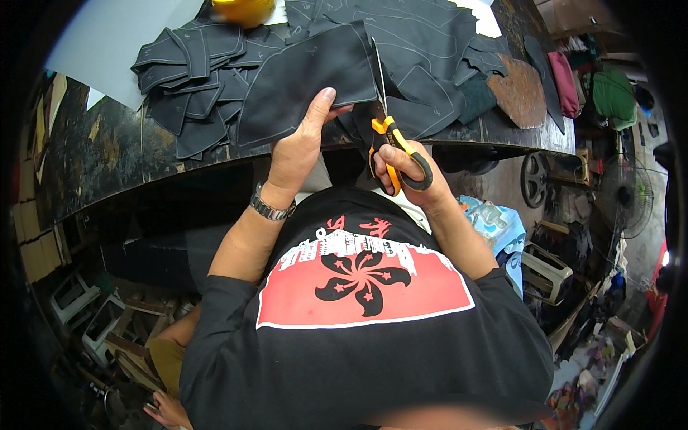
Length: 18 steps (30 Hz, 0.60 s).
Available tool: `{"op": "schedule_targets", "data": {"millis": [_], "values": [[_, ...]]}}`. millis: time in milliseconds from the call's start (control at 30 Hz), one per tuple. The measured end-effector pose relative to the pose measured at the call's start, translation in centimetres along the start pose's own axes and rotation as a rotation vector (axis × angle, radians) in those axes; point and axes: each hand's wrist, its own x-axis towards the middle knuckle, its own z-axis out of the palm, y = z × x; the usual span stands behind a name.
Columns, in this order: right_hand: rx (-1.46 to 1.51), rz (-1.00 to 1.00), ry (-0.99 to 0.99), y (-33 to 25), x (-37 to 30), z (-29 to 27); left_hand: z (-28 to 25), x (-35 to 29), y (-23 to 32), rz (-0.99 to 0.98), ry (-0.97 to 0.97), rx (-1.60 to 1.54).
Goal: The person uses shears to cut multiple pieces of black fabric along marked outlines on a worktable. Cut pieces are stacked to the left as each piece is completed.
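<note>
In my left hand [309, 136] I hold a large black sheet piece [304, 72] with a pale drawn outline, thumb on top and fingers beneath. My right hand [416, 172] grips scissors [385, 122] with yellow and black handles. Their blades point away from me, along the right edge of the piece. A narrow black strip hangs beside the blades. Left of my left hand lies a loose pile of cut black pieces [190, 64] with pale lines. Beyond the scissors, larger black sheets [423, 43] with drawn outlines cover the table.
The dark worn table [107, 158] has its near edge just under my hands. A yellow object [244, 11] stands at the far side, and a brown board [517, 93] lies at right. A fan [627, 193] and stools [548, 272] stand to the right. Another person's hand [170, 410] shows at lower left.
</note>
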Motion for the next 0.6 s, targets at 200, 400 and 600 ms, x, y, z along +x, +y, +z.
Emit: {"op": "schedule_targets", "data": {"millis": [200,400,600], "values": [[0.008,0.001,-0.001,0.29,-0.12,0.02,-0.04,-0.06,0.13,-0.038,0.045,0.143],[-0.051,0.018,0.026,0.11,-0.45,-0.04,-0.05,0.23,0.73,-0.110,0.061,0.104],[-0.078,0.030,0.027,0.24,-0.59,-0.15,-0.85,0.13,0.61,-0.042,-0.031,0.247]]}}
